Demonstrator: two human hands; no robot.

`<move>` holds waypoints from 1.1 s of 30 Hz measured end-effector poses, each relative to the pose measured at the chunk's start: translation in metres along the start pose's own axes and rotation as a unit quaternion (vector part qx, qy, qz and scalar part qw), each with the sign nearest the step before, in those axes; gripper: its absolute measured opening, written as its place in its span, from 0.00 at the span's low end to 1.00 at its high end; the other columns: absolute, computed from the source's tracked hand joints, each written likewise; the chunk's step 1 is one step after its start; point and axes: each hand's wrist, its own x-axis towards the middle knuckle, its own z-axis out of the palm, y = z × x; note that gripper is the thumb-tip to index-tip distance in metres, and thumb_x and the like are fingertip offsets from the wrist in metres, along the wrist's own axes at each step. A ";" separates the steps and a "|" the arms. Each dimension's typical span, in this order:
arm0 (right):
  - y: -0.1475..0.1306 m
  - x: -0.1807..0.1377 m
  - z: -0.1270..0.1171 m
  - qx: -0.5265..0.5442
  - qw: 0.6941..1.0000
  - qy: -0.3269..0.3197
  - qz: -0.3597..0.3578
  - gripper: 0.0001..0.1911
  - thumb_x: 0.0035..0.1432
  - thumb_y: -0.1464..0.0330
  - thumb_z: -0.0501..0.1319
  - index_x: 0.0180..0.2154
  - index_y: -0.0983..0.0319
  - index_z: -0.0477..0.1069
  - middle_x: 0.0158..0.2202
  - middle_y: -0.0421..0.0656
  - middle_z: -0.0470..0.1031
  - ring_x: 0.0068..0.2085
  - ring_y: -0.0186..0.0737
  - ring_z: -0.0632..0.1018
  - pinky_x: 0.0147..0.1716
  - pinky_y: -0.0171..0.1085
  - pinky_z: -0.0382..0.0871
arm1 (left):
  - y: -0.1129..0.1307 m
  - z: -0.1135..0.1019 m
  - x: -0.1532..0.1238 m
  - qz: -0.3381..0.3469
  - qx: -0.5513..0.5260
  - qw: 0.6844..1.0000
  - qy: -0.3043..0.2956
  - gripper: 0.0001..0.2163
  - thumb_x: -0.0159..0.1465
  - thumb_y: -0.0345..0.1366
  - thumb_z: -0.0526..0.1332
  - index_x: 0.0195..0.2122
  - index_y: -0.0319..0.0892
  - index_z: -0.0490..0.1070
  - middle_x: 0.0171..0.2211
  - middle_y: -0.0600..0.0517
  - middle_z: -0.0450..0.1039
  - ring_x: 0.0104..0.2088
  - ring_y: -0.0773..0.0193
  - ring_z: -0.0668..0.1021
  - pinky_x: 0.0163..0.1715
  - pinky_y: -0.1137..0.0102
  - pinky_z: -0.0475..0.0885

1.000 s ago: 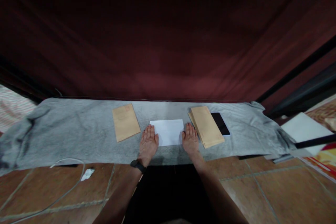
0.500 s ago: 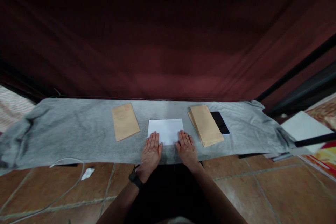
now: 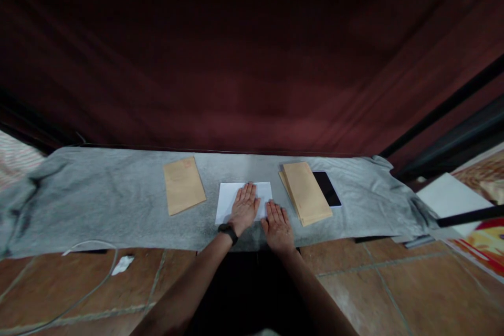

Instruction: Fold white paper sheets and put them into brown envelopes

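A white sheet of paper (image 3: 227, 200) lies flat on the grey cloth in front of me. My left hand (image 3: 244, 206) rests flat on its middle, fingers stretched out and pointing away from me; a dark watch is on that wrist. At the paper's lower right corner lies my right hand (image 3: 277, 224), palm down with its fingers extended, the tips at the sheet's edge. Part of the paper is hidden under the left hand. Neither hand grasps anything.
One brown envelope (image 3: 183, 186) lies to the left. On the right, a small stack of brown envelopes (image 3: 309, 192) partly covers a dark phone or tablet (image 3: 328, 189). The grey cloth (image 3: 118, 194) covers a long narrow surface. A white cable (image 3: 112, 268) trails onto the tiled floor.
My left hand has slid from the paper's lower left corner up and right to its middle. The right hand stays near the lower right corner. The view has shifted slightly.
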 end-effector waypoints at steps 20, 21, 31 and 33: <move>-0.001 0.000 -0.004 0.015 1.000 -0.007 0.001 0.27 0.74 0.62 0.48 0.69 0.66 0.57 0.68 0.50 0.62 0.67 0.49 0.65 0.67 0.49 0.52 | -0.061 -0.015 -0.032 -0.072 0.036 0.996 0.045 0.29 0.73 0.44 0.42 0.70 0.30 0.55 0.69 0.37 0.56 0.71 0.50 0.58 0.68 0.52 0.56; -0.001 0.000 -0.005 0.020 1.000 -0.006 0.001 0.27 0.74 0.63 0.47 0.68 0.67 0.58 0.68 0.50 0.63 0.67 0.49 0.66 0.67 0.49 0.53 | -0.062 -0.016 -0.035 -0.075 0.035 0.996 0.045 0.29 0.73 0.44 0.42 0.70 0.29 0.55 0.69 0.36 0.56 0.71 0.49 0.58 0.68 0.52 0.56; 0.001 0.043 -0.011 0.004 0.985 -0.030 0.170 0.20 0.69 0.65 0.54 0.57 0.65 0.70 0.49 0.56 0.76 0.50 0.54 0.77 0.50 0.48 0.69 | -0.060 -0.018 -0.040 -0.080 0.032 0.994 0.062 0.29 0.73 0.44 0.43 0.70 0.31 0.55 0.70 0.38 0.56 0.71 0.51 0.57 0.69 0.53 0.56; -0.001 0.055 -0.012 0.015 0.978 -0.055 0.200 0.16 0.67 0.66 0.56 0.52 0.66 0.72 0.46 0.57 0.77 0.49 0.53 0.78 0.49 0.46 0.70 | -0.060 -0.018 -0.040 -0.079 0.032 0.994 0.063 0.29 0.73 0.44 0.43 0.70 0.32 0.55 0.70 0.38 0.56 0.71 0.51 0.57 0.69 0.53 0.56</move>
